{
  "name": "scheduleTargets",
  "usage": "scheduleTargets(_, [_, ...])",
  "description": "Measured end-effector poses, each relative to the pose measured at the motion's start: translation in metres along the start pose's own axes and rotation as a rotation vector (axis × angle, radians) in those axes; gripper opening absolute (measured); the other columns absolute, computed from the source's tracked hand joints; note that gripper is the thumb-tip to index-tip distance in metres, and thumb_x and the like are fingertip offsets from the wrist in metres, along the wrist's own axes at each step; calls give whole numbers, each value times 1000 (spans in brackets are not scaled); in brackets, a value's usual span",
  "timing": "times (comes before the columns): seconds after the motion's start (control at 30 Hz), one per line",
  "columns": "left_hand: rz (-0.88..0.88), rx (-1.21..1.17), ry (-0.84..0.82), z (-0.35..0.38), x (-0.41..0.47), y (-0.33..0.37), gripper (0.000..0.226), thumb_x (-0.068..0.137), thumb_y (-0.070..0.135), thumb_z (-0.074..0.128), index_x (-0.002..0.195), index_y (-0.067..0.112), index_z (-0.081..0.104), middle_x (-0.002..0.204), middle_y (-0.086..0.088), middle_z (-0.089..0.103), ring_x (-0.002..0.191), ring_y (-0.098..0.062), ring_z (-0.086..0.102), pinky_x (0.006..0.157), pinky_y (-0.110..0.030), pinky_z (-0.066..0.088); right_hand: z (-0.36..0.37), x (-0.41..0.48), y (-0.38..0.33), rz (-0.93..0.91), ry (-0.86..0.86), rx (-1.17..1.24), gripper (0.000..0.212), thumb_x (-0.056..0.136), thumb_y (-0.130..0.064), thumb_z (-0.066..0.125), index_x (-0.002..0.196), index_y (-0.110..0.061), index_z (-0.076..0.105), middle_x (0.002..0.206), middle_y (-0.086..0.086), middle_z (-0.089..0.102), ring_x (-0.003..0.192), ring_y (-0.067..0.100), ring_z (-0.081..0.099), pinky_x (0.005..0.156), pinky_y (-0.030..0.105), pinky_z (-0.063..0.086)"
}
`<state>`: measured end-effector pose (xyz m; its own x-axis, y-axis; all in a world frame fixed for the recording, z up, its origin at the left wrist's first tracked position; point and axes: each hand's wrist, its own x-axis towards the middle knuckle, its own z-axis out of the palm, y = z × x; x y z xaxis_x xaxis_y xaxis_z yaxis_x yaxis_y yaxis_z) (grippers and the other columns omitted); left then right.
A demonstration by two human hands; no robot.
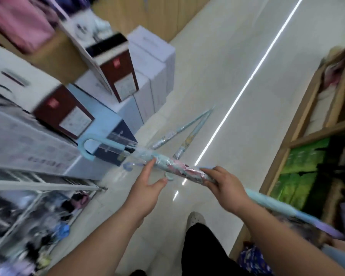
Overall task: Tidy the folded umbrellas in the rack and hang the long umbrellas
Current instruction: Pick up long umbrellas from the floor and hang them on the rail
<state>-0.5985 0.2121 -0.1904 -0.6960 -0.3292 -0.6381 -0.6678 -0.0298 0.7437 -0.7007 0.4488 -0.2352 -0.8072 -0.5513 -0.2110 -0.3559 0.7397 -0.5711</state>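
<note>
A long umbrella (177, 168) crosses the middle of the frame, slanting from a pale blue crook handle (85, 146) at centre left down toward the lower right edge, where its far end blurs out. It is furled and wrapped in clear, crinkled film. The right hand (225, 186) holds it around the mid-section, fingers curled over the wrapped canopy. The left hand (147, 188) is spread wide with straight fingers, its fingertips (153, 162) touching the canopy nearer the handle but not closed on it. Two more long umbrellas (168, 137) lie on the floor (237, 76) just beyond, their tips meeting toward the centre of the frame. A wire rack (48, 188) sits at lower left, its contents too blurred to read; boxes (153, 56) are stacked at upper left. The umbrella looks light and stiff along its shaft, so one hand at the middle should balance it, though the long ends could swing into the boxes or the shelves (307, 108) at right. The film is likely slick and may slide over the fabric under a loose grip. The firmer hold is probably the bare crook or the shaft just below it, and the crook is the natural part to hook over a rail.
</note>
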Motion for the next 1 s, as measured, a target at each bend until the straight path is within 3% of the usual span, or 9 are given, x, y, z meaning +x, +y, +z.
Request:
scheduleTargets(0.1, [53, 89, 25, -7, -62, 65, 63, 93, 34, 68, 139, 64, 37, 137, 13, 48, 119, -19, 62, 93, -29, 44, -50, -23, -46, 26, 28, 145, 35, 96, -32, 61, 130, -34, 62, 98, -19, 56, 96, 18, 63, 77, 27, 46])
scheduleTargets(0.2, [110, 108, 65, -10, -101, 113, 69, 92, 36, 70, 141, 66, 34, 127, 18, 51, 117, -14, 61, 96, -30, 47, -89, -34, -82, 15, -20, 321, 33, 97, -35, 60, 130, -40, 60, 100, -18, 57, 99, 7, 59, 84, 25, 46])
scheduleTargets(0.27, [160, 120, 87, -11, -117, 139, 71, 92, 35, 71, 142, 68, 32, 109, 26, 56, 103, -7, 66, 90, -25, 50, -111, -33, -101, -22, -44, 415, 33, 98, -31, 60, 128, -43, 59, 105, -15, 60, 102, 2, 57, 86, 21, 44])
scheduleTargets(0.37, [242, 91, 145, -13, -132, 165, 71, 94, 34, 69, 135, 75, 30, 130, 24, 52, 99, 1, 68, 90, -24, 52, -133, -14, -123, -60, -14, 491, 34, 98, -23, 60, 127, -41, 60, 111, -17, 61, 107, 3, 58, 95, 28, 45])
scheduleTargets(0.47, [269, 45, 188, -19, -141, 175, 75, 95, 33, 68, 145, 66, 23, 136, 16, 52, 103, 0, 65, 89, -28, 53, -154, 11, -154, -99, 14, 567, 35, 98, -21, 59, 121, -47, 59, 116, -18, 64, 109, -5, 57, 100, 28, 45])
scheduleTargets(0.57, [246, -12, 171, -29, -149, 175, 75, 95, 34, 70, 150, 56, 24, 129, 16, 59, 105, -1, 65, 92, -32, 54, -174, 31, -197, -146, 3, 720, 31, 98, -19, 57, 121, -38, 65, 113, -14, 70, 107, -2, 63, 98, 31, 50])
scheduleTargets(0.8, [380, -148, 73, -80, -141, 189, 72, 89, 23, 75, 142, 57, 40, 119, 6, 71, 105, -10, 69, 93, -30, 53, -213, 67, -314, -321, -36, 991, 29, 104, -18, 51, 130, -26, 62, 123, -4, 70, 117, 15, 64, 101, 37, 50])
scheduleTargets(0.87, [440, -180, 54, -100, -134, 196, 73, 86, 17, 74, 139, 57, 43, 116, 4, 73, 103, -15, 70, 90, -31, 52, -222, 76, -351, -350, -13, 1042, 29, 105, -18, 49, 129, -24, 62, 121, -1, 71, 109, 14, 66, 95, 33, 50])
scheduleTargets(1.0, [526, -196, 10, -153, -133, 209, 69, 97, 2, 63, 142, 48, 37, 116, -3, 75, 107, -21, 71, 100, -37, 55, -234, 87, -424, -395, 20, 1116, 26, 105, -20, 48, 123, -28, 66, 106, -4, 73, 88, 8, 65, 83, 31, 51])
